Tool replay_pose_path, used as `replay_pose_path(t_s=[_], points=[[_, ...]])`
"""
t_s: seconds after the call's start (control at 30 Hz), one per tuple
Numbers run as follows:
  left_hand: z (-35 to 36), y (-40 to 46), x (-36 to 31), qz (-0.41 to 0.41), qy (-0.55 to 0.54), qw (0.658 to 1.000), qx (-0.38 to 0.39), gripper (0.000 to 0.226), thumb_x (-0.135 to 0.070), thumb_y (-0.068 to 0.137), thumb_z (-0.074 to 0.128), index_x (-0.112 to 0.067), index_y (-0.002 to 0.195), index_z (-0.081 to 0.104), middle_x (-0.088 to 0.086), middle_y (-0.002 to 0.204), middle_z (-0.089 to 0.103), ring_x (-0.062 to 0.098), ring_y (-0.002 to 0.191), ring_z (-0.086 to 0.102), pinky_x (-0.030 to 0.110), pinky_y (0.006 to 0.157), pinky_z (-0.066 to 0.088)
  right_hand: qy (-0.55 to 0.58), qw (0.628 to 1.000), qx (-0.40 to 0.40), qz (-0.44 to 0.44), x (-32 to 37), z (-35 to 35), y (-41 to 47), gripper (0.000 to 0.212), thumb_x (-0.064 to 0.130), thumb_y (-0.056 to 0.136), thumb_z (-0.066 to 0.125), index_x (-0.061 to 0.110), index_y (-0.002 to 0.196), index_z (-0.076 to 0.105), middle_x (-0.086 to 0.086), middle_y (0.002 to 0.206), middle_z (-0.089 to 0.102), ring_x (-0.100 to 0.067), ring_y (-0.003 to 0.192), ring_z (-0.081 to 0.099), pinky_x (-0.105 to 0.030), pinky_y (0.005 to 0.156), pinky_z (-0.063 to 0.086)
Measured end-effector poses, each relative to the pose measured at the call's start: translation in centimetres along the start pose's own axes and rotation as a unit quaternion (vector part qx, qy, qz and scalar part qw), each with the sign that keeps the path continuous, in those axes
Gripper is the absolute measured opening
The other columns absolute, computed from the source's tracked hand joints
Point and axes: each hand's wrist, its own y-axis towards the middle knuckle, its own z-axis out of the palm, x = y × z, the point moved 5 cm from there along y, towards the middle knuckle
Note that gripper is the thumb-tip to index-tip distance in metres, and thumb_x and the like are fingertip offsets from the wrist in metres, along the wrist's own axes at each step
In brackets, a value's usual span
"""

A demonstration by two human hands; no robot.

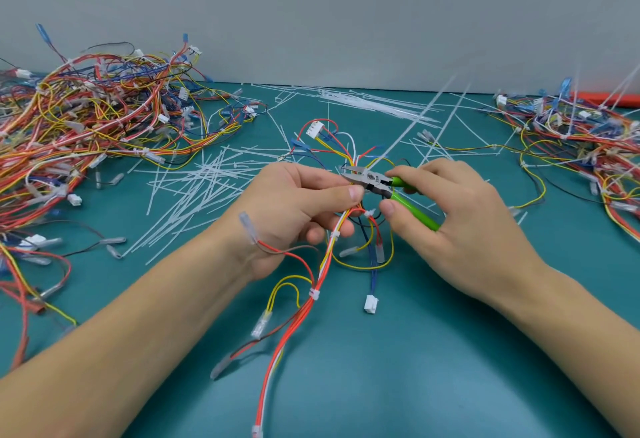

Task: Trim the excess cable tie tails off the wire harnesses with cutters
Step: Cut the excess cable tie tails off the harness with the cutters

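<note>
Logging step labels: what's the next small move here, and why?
Probably squeeze the green-handled cutters in the right hand. Their blades look open beside the left hand, which grips the wire harness; whether a tie tail sits between them is unclear.

A teal work surface (433,351) is seen spread across the whole foreground, backed by a plain pale grey wall (311,4) that is met along a straight edge at the rear. At the far right, an orange-red bar (602,99) (only partly seen, its nature unclear) is laid along the foot of the wall.
</note>
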Motion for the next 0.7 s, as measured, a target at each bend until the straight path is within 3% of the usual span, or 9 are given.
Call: replay_pose_path(t_s=[0.07,0.17,0.23,0.33,0.5,0.63,0.7], points=[[0.04,-0.01,0.01,0.000,0.001,1.000,0.000,0.020,-0.016,0.076,0.079,-0.002,0.090,0.077,0.011,0.076,0.074,0.014,0.052,0.065,0.015,0.035,0.034,0.009,1.000,0.005,0.008,0.05,-0.04,0.00,0.039,0.051,0.094,0.060,0.024,0.118,0.074,0.000,0.096,0.065,-0.023,0.095,0.058,-0.039,0.087,0.047],[0.12,-0.04,0.06,0.000,0.007,1.000,0.001,0.032,-0.019,0.072,0.081,0.003,0.095,0.076,0.011,0.078,0.074,0.014,0.052,0.065,0.015,0.035,0.033,0.035,0.999,0.014,0.027,-0.17,-0.25,0.12,0.039,0.058,0.093,0.057,0.024,0.094,0.075,0.001,0.073,0.061,-0.019,0.072,0.054,-0.041,0.066,0.047],[0.21,-0.09,0.17,-0.002,0.010,1.000,0.001,0.026,-0.016,0.077,0.081,0.003,0.093,0.076,0.012,0.079,0.074,0.014,0.052,0.065,0.015,0.035,0.033,0.040,0.998,0.023,0.040,-0.37,-0.29,0.08,0.044,0.062,0.093,0.054,0.022,0.088,0.071,-0.001,0.065,0.053,-0.018,0.064,0.048,-0.039,0.057,0.043],[0.32,-0.19,0.31,-0.010,0.011,1.000,-0.004,0.011,-0.010,0.083,0.079,-0.001,0.089,0.078,0.012,0.078,0.074,0.014,0.051,0.065,0.015,0.035,0.033,0.028,0.999,0.017,0.042,-0.15,-0.41,-0.07,0.039,0.062,0.092,0.056,0.026,0.084,0.070,0.000,0.065,0.051,-0.017,0.064,0.047,-0.037,0.055,0.039],[0.20,-0.25,0.07,-0.007,0.007,1.000,-0.013,0.023,-0.011,0.083,0.079,0.004,0.099,0.074,0.012,0.078,0.074,0.014,0.051,0.065,0.015,0.035,0.034,0.023,0.999,0.006,0.038,-0.15,-0.11,-0.10,0.033,0.060,0.092,0.058,0.028,0.088,0.069,0.006,0.069,0.056,-0.013,0.068,0.051,-0.035,0.061,0.042],[0.03,-0.22,0.12,-0.007,0.007,1.000,-0.016,0.005,-0.010,0.084,0.079,-0.006,0.086,0.076,0.010,0.075,0.073,0.014,0.052,0.065,0.015,0.035,0.034,0.010,0.999,0.015,0.033,-0.11,0.41,-0.17,0.048,0.065,0.096,0.053,0.026,0.119,0.071,0.009,0.101,0.067,-0.016,0.099,0.060,-0.040,0.091,0.050],[0.00,-0.13,0.13,-0.009,0.008,1.000,-0.012,0.003,-0.010,0.084,0.078,-0.009,0.082,0.078,0.011,0.076,0.074,0.014,0.052,0.065,0.015,0.035,0.034,0.001,0.999,0.013,0.031,-0.02,0.36,-0.06,0.052,0.063,0.097,0.056,0.024,0.127,0.070,0.008,0.110,0.068,-0.018,0.108,0.060,-0.042,0.098,0.048]])
